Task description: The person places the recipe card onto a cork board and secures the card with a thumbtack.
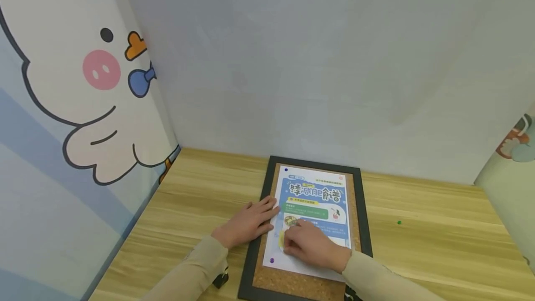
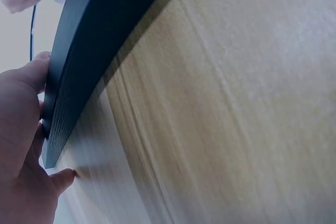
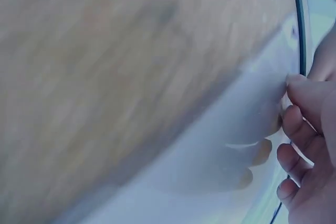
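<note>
A printed sheet [image 1: 307, 264] in blue and white, with Chinese lettering, lies on a black-framed cork board [image 1: 301, 284]. My left hand [image 1: 248, 224] lies flat across the board's left edge, fingers spread and fingertips on the sheet. In the left wrist view its thumb sticks out beside the black frame [image 2: 79, 51]. My right hand [image 1: 311, 245] is over the lower middle of the sheet with curled fingers. In the right wrist view the curled fingers [image 3: 299, 129] are right at the glossy sheet [image 3: 210, 156], which mirrors them; nothing shows between them.
A dark blue pin [image 1: 286, 169] marks the sheet's upper left corner, a purple pin [image 1: 271, 260] its lower left. A small green piece [image 1: 399, 222] lies on the wooden table [image 1: 439, 245], right of the board. A pale wall [image 1: 292, 59] stands behind, a cartoon-printed panel [image 1: 54, 82] at left.
</note>
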The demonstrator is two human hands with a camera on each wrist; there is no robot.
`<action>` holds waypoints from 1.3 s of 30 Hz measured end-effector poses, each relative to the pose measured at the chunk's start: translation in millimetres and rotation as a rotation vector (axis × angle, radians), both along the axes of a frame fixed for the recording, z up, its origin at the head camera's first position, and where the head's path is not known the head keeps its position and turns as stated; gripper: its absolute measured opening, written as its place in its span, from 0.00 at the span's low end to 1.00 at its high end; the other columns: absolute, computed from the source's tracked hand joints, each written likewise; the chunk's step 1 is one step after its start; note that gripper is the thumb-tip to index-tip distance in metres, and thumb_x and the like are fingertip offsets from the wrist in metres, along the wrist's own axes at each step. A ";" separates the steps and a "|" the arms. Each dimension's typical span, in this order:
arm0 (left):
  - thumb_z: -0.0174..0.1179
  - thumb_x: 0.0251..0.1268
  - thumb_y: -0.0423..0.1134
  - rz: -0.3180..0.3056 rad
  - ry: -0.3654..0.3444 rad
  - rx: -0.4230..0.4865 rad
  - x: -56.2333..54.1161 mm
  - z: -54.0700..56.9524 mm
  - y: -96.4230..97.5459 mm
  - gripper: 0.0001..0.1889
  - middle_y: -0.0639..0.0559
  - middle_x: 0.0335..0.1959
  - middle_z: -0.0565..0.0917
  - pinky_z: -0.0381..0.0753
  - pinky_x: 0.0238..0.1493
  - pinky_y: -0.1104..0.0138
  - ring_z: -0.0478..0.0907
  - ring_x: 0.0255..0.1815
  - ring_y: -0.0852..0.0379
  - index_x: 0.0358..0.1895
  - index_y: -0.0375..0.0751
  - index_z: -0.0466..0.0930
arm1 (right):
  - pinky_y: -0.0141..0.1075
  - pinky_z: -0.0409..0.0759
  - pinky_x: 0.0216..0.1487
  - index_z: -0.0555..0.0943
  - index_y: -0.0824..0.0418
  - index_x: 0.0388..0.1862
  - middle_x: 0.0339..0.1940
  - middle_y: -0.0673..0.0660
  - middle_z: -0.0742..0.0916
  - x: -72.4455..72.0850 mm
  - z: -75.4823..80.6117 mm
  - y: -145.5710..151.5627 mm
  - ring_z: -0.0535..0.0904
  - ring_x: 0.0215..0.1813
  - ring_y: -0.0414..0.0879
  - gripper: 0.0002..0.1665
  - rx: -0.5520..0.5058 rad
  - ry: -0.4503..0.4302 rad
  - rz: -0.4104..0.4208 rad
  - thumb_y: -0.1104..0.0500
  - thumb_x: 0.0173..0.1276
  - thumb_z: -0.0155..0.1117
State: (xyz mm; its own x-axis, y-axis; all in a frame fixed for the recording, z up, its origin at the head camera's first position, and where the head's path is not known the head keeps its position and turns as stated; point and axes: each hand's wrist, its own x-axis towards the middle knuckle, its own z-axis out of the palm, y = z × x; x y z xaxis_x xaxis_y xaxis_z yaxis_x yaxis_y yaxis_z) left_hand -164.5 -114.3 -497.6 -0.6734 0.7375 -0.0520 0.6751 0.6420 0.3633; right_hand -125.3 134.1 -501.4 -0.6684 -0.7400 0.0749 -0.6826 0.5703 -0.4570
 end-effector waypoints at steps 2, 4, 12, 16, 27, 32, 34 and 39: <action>0.51 0.85 0.46 0.001 0.003 -0.005 -0.1 -0.6 -0.2 0.30 0.39 0.83 0.58 0.62 0.73 0.34 0.52 0.84 0.40 0.81 0.40 0.62 | 0.33 0.70 0.43 0.83 0.47 0.34 0.32 0.37 0.83 -2.1 2.6 13.5 0.70 0.34 0.33 0.07 -0.007 0.002 -0.032 0.54 0.75 0.68; 0.51 0.85 0.47 0.000 0.008 -0.008 -0.3 -1.3 -0.4 0.30 0.39 0.83 0.58 0.63 0.73 0.35 0.52 0.84 0.41 0.81 0.40 0.62 | 0.34 0.72 0.42 0.84 0.48 0.36 0.32 0.38 0.83 -4.7 5.3 28.6 0.71 0.35 0.33 0.06 -0.018 -0.002 -0.069 0.55 0.76 0.67; 0.50 0.85 0.47 -0.016 0.019 -0.018 -2.4 -3.5 -0.1 0.29 0.40 0.83 0.59 0.64 0.72 0.35 0.53 0.84 0.42 0.81 0.40 0.61 | 0.34 0.73 0.38 0.85 0.50 0.37 0.31 0.37 0.81 -12.3 9.7 96.4 0.70 0.35 0.33 0.05 -0.017 -0.065 -0.239 0.55 0.76 0.67; 0.50 0.85 0.47 -0.007 0.009 -0.027 -2.5 -3.0 -0.4 0.29 0.40 0.83 0.58 0.64 0.72 0.35 0.53 0.84 0.42 0.82 0.41 0.61 | 0.33 0.70 0.35 0.84 0.52 0.35 0.29 0.37 0.80 -12.9 8.1 125.4 0.68 0.33 0.33 0.05 -0.024 -0.017 -0.291 0.57 0.74 0.70; 0.50 0.85 0.47 -0.003 0.007 -0.029 -1.4 -4.2 -1.0 0.30 0.41 0.84 0.58 0.63 0.73 0.35 0.52 0.84 0.43 0.82 0.41 0.61 | 0.36 0.75 0.35 0.87 0.56 0.36 0.30 0.41 0.84 -14.9 16.9 197.2 0.72 0.34 0.35 0.04 0.010 0.058 -0.497 0.63 0.72 0.70; 0.50 0.85 0.47 -0.005 0.012 -0.018 -1.3 -5.6 -2.2 0.30 0.40 0.84 0.58 0.63 0.73 0.35 0.53 0.84 0.43 0.82 0.41 0.61 | 0.37 0.76 0.33 0.87 0.61 0.39 0.33 0.46 0.86 -18.5 16.1 229.6 0.75 0.32 0.35 0.03 0.019 0.028 -0.547 0.65 0.74 0.67; 0.50 0.85 0.48 -0.005 0.013 -0.019 -1.7 -6.2 -2.3 0.30 0.41 0.84 0.58 0.64 0.73 0.35 0.53 0.84 0.43 0.82 0.42 0.61 | 0.37 0.75 0.32 0.86 0.63 0.40 0.33 0.48 0.86 -17.5 14.2 239.1 0.75 0.32 0.35 0.04 0.015 0.018 -0.570 0.65 0.75 0.66; 0.49 0.86 0.49 -0.002 0.007 -0.023 -2.7 -7.0 -2.0 0.30 0.43 0.84 0.57 0.63 0.73 0.35 0.52 0.85 0.45 0.82 0.43 0.60 | 0.38 0.76 0.33 0.86 0.66 0.40 0.32 0.49 0.86 -14.5 8.5 253.2 0.76 0.32 0.37 0.05 0.035 -0.028 -0.625 0.65 0.75 0.65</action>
